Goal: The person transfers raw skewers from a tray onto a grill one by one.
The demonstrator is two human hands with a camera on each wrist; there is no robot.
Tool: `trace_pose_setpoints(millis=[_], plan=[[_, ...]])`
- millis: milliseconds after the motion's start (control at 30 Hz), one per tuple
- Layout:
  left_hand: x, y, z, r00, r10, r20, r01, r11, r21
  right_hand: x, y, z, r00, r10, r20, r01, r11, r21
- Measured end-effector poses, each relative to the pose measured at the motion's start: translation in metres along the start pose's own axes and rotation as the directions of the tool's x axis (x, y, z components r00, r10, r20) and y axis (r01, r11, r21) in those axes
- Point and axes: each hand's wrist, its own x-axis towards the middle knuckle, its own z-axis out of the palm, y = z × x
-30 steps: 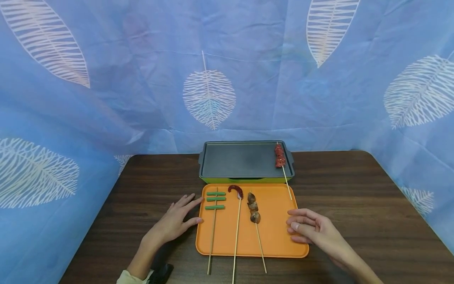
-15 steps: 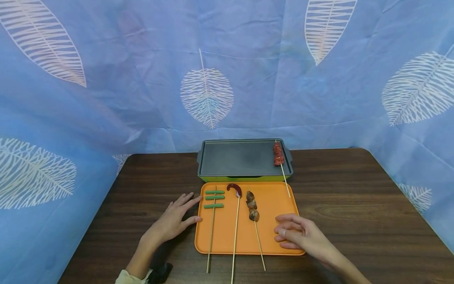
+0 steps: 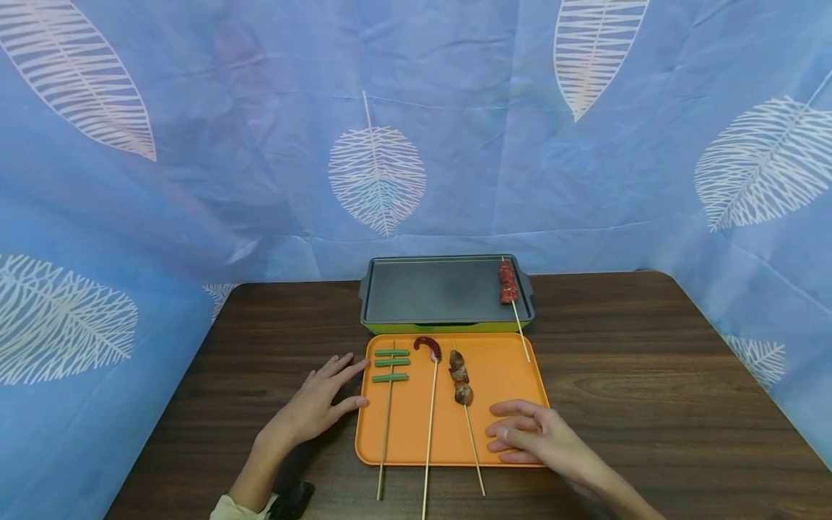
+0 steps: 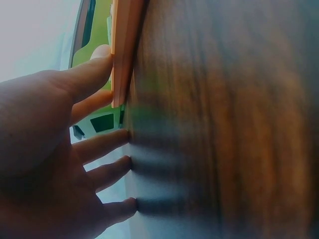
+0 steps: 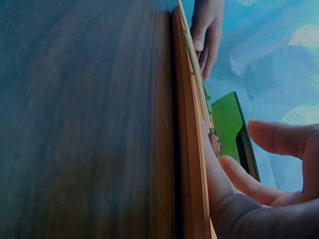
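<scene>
My left hand [image 3: 313, 406] rests with spread fingers at the left edge of an orange tray [image 3: 513, 361]; in the left wrist view its thumb and index finger touch the tray's rim [image 4: 119, 74]. My right hand [image 3: 529, 435] is over the tray's right part, fingers loosely bent, holding nothing. Nearest to it lies a skewer of brown mushroom-like pieces [image 3: 461, 377]. Left of that lie a skewer with a curled dark-red piece like an octopus tentacle [image 3: 429, 347] and a skewer of green bean pieces [image 3: 391, 362]. Their sticks overhang the tray's front edge.
Behind the tray stands a dark griddle [image 3: 429, 289] with a green base. A red meat skewer [image 3: 508, 283] lies at its right end, its stick reaching over the tray. All stand on a dark wooden table [image 3: 624, 347] before a blue leaf-patterned cloth [image 3: 468, 180].
My right hand has moved left from the tray's right edge towards the mushroom-like skewer. The left hand stays at the tray's left edge, and the skewers lie as before.
</scene>
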Motion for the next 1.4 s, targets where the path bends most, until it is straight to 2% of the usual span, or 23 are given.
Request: trace_pose_setpoints(millis=[367, 633, 967, 1067, 1300, 1400], plan=[[0.001, -0.002, 0.0, 1.0, 0.013, 0.001, -0.013, 1.0, 0.004, 0.008, -0.001, 0.005, 0.998, 0.06, 0.031, -0.062, 0.996, 0.071], [0.001, -0.002, 0.002, 1.0, 0.01, 0.003, -0.01, 1.0, 0.006, 0.017, -0.001, 0.01, 0.992, 0.12, 0.033, -0.124, 0.981, 0.146], [0.0, -0.002, 0.001, 1.0, 0.011, -0.002, -0.011, 1.0, 0.002, 0.022, 0.0, 0.009, 0.985, 0.126, 0.119, -0.153, 0.953, 0.262], [0.0, -0.001, 0.001, 1.0, 0.014, -0.001, -0.014, 1.0, 0.001, 0.023, 0.0, 0.009, 0.984, 0.119, 0.131, -0.149, 0.956, 0.254], [0.001, -0.001, 0.001, 1.0, 0.014, 0.003, -0.014, 1.0, -0.004, 0.024, -0.002, 0.013, 0.986, 0.141, 0.09, -0.154, 0.975, 0.161], [0.0, -0.001, 0.001, 1.0, 0.017, 0.005, -0.017, 1.0, -0.006, 0.023, -0.002, 0.015, 0.986, 0.13, 0.1, -0.145, 0.976, 0.16]])
